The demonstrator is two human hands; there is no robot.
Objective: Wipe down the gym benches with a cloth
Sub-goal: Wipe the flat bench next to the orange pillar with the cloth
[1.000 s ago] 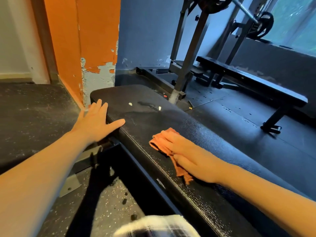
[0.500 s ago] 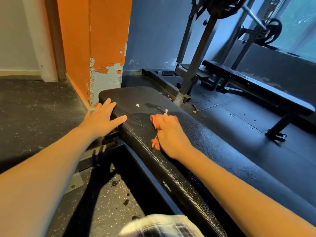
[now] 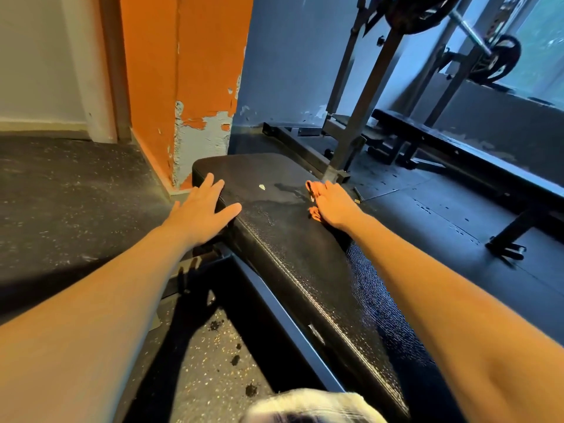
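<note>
Speckled rubber flooring (image 3: 76, 193) surrounded the black bench (image 3: 290, 254). Its long axis ran from the frame's lower right up to the centre, with the rounded end towards the peeling orange pillar (image 3: 189, 71). I saw the left hand (image 3: 201, 213) spread flat on the bench's left edge. The right hand (image 3: 334, 203), fingers straight, pressed the orange cloth (image 3: 313, 212) onto the pad's right side, just above frame centre. Most of the cloth was hidden beneath it.
</note>
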